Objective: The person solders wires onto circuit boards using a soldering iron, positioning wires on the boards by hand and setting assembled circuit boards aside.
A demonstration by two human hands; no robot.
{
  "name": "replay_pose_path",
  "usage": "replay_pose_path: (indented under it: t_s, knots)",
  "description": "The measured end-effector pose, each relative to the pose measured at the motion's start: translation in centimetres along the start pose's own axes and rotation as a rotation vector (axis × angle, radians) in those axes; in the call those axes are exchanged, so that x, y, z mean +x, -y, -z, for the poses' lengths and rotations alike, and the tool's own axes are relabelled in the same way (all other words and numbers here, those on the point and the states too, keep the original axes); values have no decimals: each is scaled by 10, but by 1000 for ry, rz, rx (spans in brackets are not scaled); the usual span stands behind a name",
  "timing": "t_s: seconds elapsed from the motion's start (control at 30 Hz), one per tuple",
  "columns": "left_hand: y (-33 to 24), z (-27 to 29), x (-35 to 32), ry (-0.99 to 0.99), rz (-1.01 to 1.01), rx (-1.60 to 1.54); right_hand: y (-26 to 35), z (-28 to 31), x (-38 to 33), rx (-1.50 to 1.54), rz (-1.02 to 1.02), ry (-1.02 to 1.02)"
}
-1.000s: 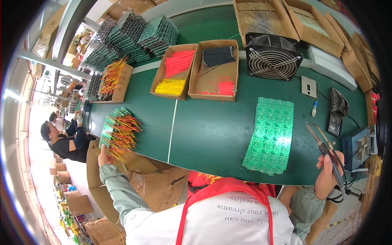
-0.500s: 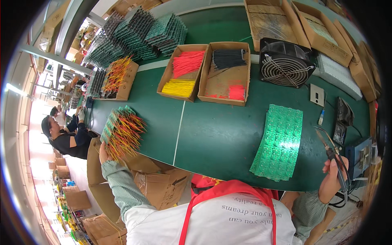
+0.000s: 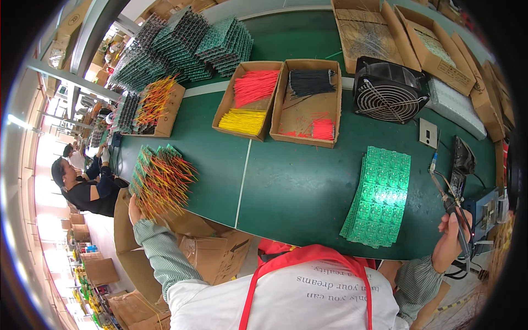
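My left hand is closed at the near left edge of a stack of green circuit boards bristling with red and yellow wires. Some of its fingers are hidden by the boards. On the right, my right hand grips a soldering iron with a thin curved tube along it. The iron points away from me over the bench, its tip close to a small blue-handled tool. Between my hands, nearer the right one, lies a fanned stack of bare green circuit boards.
Cardboard trays hold red and yellow wires and black and red wires. A black fan stands right of them. Tall board stacks rise at the back left. Cartons stand below the bench edge. A co-worker sits at far left.
The soldering iron's tip has come nearer the blue-handled tool and now overlaps it in view. My left hand stays at the wired boards. The whole view has shifted slightly.
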State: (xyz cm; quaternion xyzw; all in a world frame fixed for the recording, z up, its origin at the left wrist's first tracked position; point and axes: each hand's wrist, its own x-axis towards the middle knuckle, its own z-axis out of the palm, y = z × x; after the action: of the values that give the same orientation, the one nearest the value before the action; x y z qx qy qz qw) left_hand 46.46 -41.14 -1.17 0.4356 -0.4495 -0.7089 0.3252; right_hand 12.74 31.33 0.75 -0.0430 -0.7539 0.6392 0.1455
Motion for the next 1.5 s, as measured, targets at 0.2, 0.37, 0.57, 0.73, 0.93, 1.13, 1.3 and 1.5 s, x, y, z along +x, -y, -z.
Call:
replay_pose_path:
  t_s: [0.2,0.37,0.57,0.73,0.93,1.13,1.3,1.5]
  knots:
    - [21,-3,3,-153,-35,-5,-1,-5,3,3,-26,0]
    - [21,-15,-4,-137,34,-77,4,-9,4,36,-36,-26]
    - [14,16,28,60,-15,229,9,-2,3,37,-56,39]
    - [-24,24,53,-91,-101,620,8,3,3,130,-97,63]
    - [-29,-140,21,-84,-883,1051,4,-8,1,157,-102,108]
    - [57,-372,-29,624,-1198,1294,2,-18,-3,159,-56,142]
    - [94,-466,-17,760,-1332,1560,6,-17,-3,114,-49,143]
    - [121,-490,24,709,-1305,1844,6,-22,1,85,-78,119]
